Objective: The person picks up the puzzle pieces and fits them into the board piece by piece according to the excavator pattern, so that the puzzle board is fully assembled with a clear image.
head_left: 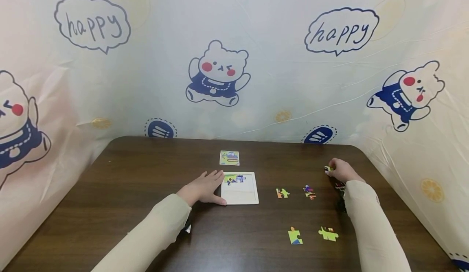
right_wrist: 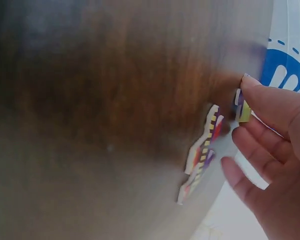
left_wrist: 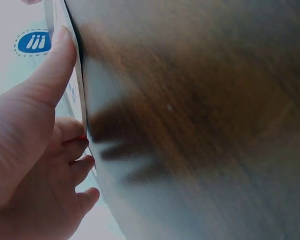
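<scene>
On table (head_left: 128,190): four loose pieces; right hand (head_left: 340,170) fingers pinch fifth piece (head_left: 327,168); left hand (head_left: 203,188) flat against tray (head_left: 242,196).

Blurred table (left_wrist: 200,125), puzzle piece (right_wrist: 242,107) mostly hidden behind fingers (right_wrist: 270,107)

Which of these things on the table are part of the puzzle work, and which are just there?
In use:
white square puzzle tray, steadied by the left hand
small yellow-green puzzle piece, pinched by the right hand
loose colourful pieces
small picture card

Just there:
dark wooden table
bear-print cloth backdrop
</scene>
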Available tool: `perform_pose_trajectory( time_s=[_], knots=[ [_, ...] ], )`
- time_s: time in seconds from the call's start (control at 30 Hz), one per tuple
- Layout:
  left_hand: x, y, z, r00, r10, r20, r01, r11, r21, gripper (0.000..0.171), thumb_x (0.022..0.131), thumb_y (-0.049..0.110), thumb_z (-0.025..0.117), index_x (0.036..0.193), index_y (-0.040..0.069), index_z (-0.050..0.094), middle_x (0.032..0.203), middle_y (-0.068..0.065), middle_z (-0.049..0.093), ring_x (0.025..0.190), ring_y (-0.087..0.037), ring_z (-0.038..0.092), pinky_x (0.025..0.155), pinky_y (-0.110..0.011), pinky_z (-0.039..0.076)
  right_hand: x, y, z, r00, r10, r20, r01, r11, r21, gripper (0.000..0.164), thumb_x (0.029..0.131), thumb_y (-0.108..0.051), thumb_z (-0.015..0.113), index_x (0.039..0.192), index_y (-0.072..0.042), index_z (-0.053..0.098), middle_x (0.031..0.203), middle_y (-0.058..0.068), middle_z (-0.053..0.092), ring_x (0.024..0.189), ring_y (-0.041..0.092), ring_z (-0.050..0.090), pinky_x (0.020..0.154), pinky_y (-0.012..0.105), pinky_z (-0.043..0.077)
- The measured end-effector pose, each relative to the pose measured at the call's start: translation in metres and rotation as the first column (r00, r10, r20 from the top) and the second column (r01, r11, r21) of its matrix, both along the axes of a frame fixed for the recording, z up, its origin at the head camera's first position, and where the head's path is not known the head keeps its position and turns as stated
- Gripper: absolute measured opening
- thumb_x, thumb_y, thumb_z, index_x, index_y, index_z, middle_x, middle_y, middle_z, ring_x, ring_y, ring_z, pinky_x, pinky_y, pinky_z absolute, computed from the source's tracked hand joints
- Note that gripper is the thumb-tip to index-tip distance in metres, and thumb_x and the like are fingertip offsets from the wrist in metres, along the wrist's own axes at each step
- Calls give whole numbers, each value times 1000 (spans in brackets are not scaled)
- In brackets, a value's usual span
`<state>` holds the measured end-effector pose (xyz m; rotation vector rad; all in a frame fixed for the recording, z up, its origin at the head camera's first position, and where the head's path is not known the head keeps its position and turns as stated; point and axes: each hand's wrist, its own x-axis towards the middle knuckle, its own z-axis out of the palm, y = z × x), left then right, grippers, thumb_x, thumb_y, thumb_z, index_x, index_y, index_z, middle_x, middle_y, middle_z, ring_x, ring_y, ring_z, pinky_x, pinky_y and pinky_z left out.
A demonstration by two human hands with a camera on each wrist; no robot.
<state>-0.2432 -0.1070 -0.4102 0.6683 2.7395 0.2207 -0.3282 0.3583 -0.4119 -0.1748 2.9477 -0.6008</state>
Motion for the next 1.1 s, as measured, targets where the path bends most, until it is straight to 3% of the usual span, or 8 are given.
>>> perform_pose_trajectory(
  time_s=[0.17,0.43,0.8,1.1],
  knots=[
    [0,0,0,1000,4,3,-4,1000,7,93,78,55,64,143,0,27,149,-13,22,136,-29,16,107,-48,11,-1,2,-1,1000,-1,-30,1,1000,-5,29,83,-8,66,101,12,55,93,25,56,80,34,52,79,51,45],
    [-1,1,-1,1000,8,7,-8,1000,6,93,78,56,64,143,1,28,149,-13,22,137,-29,16,108,-48,11,1,2,-1,990,62,-124,-68,997,-37,13,84,2,58,94,10,60,90,25,60,81,35,56,74,51,45],
    [-1,0,-1,1000,14,13,-14,1000,6,94,77,56,64,144,1,27,149,-12,21,137,-28,15,108,-47,10,-2,-19,14,994,62,-91,-80,975,-206,16,89,1,54,98,7,65,88,16,63,72,21,56,64,34,50],
    [0,0,0,1000,9,18,-9,1000,8,93,78,55,64,143,0,27,149,-13,21,137,-29,15,108,-48,10,-2,-66,27,997,57,-49,-71,937,-342,12,91,-4,57,96,6,62,84,13,61,70,20,55,69,38,52]
  ],
)
